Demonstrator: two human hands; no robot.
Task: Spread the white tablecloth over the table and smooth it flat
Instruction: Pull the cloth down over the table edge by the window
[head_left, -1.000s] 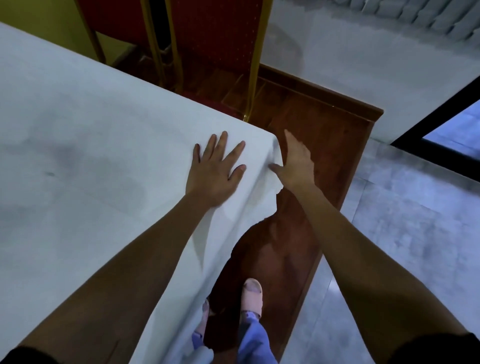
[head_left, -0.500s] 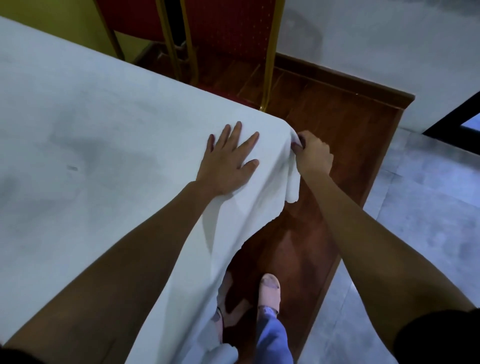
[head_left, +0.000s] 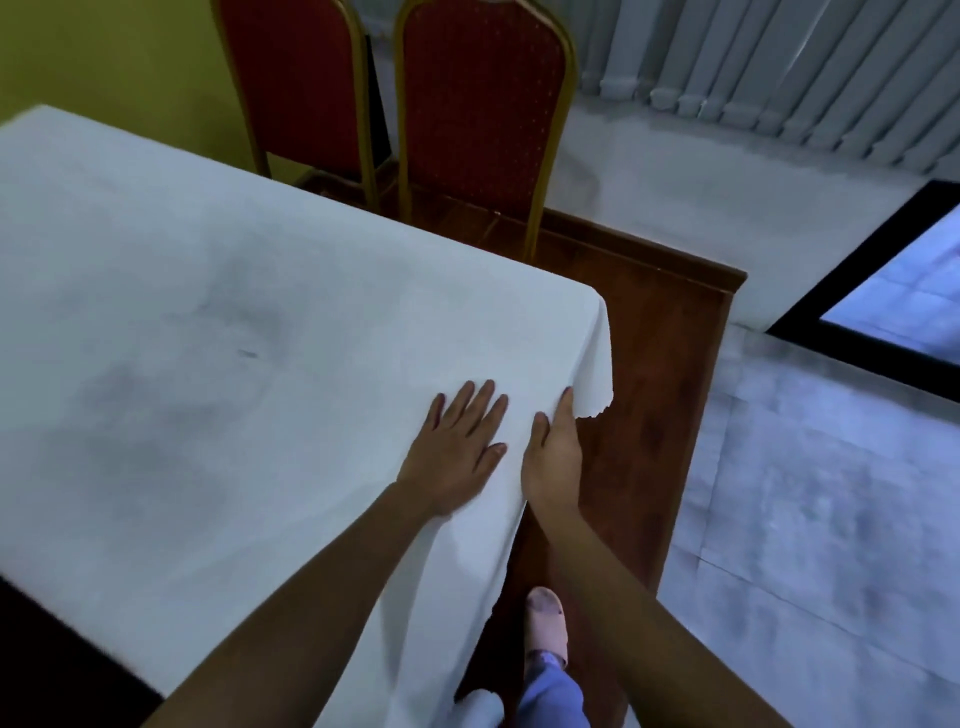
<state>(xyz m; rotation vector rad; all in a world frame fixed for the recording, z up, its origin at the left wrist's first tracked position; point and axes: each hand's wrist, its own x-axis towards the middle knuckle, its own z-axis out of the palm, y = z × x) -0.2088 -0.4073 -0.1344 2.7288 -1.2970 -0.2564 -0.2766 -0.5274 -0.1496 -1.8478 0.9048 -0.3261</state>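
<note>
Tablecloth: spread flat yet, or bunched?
Spread: the tablecloth lies smooth, its corner draped over the edge beside the right hand.

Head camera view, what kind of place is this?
Probably a banquet or function hall: red padded chairs with gold frames, a long table under a white tablecloth, and a raised wooden platform.

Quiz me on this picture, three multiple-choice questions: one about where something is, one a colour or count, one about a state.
1. Where is the left hand?
A. flat on the tablecloth
B. on a chair
C. in the air

2. How many red chairs stand behind the table?
A. one
B. two
C. four

3. How does the tablecloth's corner lie?
A. rolled up
B. draped over the table's corner
C. on the floor

Answers:
A, the left hand presses the tablecloth.
B, two red chairs stand side by side.
C is wrong; B, the corner hangs beside the right hand.
</note>
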